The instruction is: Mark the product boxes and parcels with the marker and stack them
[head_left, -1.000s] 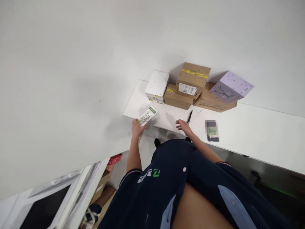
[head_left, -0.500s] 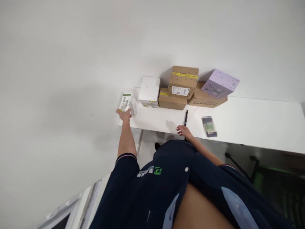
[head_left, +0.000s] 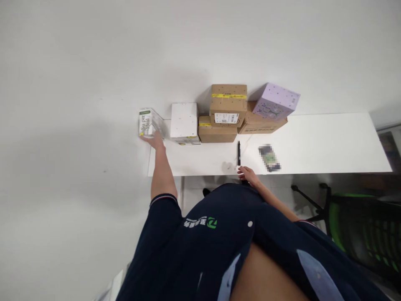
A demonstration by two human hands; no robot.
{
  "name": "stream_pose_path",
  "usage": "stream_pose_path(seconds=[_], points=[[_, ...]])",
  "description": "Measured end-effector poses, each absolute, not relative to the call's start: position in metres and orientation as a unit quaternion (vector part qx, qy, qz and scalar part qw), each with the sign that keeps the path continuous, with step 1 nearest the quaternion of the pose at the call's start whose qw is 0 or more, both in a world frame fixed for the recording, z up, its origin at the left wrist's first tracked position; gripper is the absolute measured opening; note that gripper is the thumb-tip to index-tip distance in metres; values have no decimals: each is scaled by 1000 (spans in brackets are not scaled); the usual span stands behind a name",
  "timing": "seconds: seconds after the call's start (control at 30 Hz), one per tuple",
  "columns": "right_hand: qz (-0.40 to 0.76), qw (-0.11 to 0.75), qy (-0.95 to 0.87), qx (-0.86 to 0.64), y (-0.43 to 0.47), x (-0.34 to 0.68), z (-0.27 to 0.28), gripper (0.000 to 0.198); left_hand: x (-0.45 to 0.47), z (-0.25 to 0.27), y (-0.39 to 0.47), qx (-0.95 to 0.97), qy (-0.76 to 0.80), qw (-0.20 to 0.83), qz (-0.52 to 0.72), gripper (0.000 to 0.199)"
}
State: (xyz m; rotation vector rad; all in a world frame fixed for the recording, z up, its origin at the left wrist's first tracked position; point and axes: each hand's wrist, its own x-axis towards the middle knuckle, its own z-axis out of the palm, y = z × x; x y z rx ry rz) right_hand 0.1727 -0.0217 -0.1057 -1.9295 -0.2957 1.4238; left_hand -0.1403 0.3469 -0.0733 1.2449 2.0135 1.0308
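At the table's left end, my left hand (head_left: 154, 140) is closed on the lower part of a white box (head_left: 145, 123) lettered "Super Meal" in green. This box looks raised above the tabletop, beside the far left corner, with its front and a side showing. To its right stands a larger white box (head_left: 184, 120), apart from my fingers. My right hand (head_left: 248, 175) is at the table's near edge, its fingers loosely bent and apart, with nothing visible in them. A black pen (head_left: 239, 154) lies just beyond those fingertips.
On the white table (head_left: 328, 146), a brown carton (head_left: 228, 102) is stacked on another brown carton (head_left: 217, 134). A purple box (head_left: 277, 100) rests tilted on a further carton (head_left: 261, 124). A blurred-out phone-shaped item (head_left: 269, 158) lies nearer. A black-and-green chair (head_left: 360, 225) stands at right.
My left hand has carried the "Super Meal" box up and leftward, and more of its side shows. My right hand has drawn back slightly to the table edge. The view has turned a little.
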Motion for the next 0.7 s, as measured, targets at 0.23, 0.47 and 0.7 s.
stream_pose_path(seconds=[0.23,0.47,0.7], points=[[567,339,-148,-736,-5,177,-106,21,-51,-40,290,630,734,214,136,103],[577,333,-179,-724,4,184,-107,22,-39,-22,290,656,716,238,-4,110],[579,337,-174,-722,-2,190,-106,23,-97,-21,233,648,731,208,40,106]])
